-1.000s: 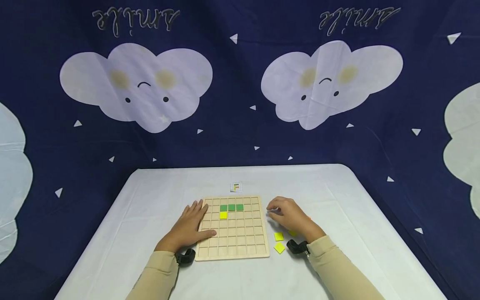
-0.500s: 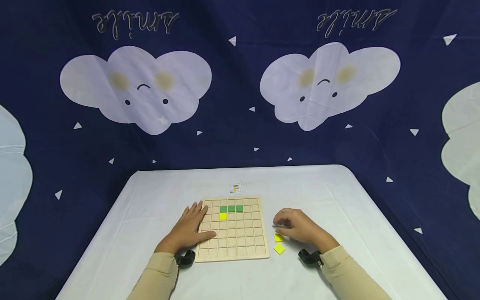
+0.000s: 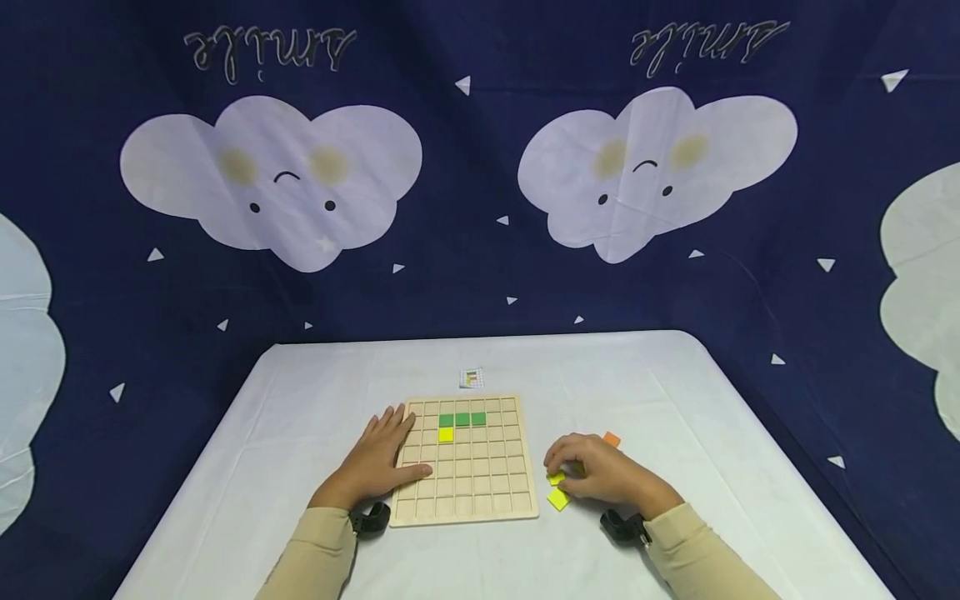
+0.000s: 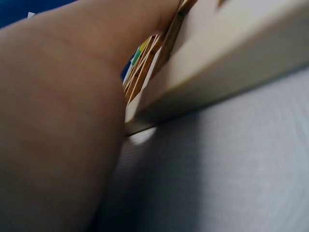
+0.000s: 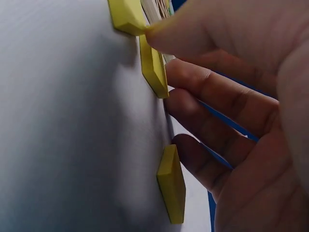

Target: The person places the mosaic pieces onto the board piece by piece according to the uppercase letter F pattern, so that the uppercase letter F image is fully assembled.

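White tabletop (image 3: 675,400) lies bare beyond right hand (image 3: 600,475) pinching yellow tile (image 3: 556,477); flat left hand (image 3: 375,462) presses board edge (image 3: 401,467)

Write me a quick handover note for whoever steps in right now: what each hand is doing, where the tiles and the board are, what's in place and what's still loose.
Left hand: flat on the left edge of the wooden grid board, fingers straight, holding nothing.
Right hand: fingers curled down on a loose yellow tile on the table right of the board; the right wrist view shows the fingertips on its edge.
In place on the board: three green tiles in a row, one yellow tile under the leftmost.
Still loose: another yellow tile in front of the hand, a third under the palm, an orange tile behind the hand.
Small pattern card lies beyond the board.
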Available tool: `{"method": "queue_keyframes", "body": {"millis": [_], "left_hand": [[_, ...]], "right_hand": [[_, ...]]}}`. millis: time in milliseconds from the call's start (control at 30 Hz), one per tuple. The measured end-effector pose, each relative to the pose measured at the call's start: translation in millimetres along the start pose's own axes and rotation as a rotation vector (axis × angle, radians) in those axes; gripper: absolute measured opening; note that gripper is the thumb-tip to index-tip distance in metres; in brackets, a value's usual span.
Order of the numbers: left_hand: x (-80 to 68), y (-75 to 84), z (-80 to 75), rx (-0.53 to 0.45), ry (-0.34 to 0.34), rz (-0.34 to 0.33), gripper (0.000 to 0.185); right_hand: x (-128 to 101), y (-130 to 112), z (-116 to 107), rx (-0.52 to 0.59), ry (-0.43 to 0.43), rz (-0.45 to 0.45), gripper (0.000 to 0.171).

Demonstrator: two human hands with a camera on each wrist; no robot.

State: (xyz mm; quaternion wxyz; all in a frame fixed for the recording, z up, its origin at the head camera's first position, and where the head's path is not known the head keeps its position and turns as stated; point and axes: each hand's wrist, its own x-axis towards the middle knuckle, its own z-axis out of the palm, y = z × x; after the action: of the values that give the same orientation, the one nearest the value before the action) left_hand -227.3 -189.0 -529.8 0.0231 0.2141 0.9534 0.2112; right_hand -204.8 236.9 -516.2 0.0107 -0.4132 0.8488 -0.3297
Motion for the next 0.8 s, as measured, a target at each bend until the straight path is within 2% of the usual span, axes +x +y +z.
{"method": "queue_keyframes", "body": {"millis": [800], "left_hand": [[-1.7,0.6,0.6,0.001,0.004,0.005,0.11]], "right_hand": [[-0.5,-0.1,5.1,-0.023,0.019,-0.008,0.021]]}}
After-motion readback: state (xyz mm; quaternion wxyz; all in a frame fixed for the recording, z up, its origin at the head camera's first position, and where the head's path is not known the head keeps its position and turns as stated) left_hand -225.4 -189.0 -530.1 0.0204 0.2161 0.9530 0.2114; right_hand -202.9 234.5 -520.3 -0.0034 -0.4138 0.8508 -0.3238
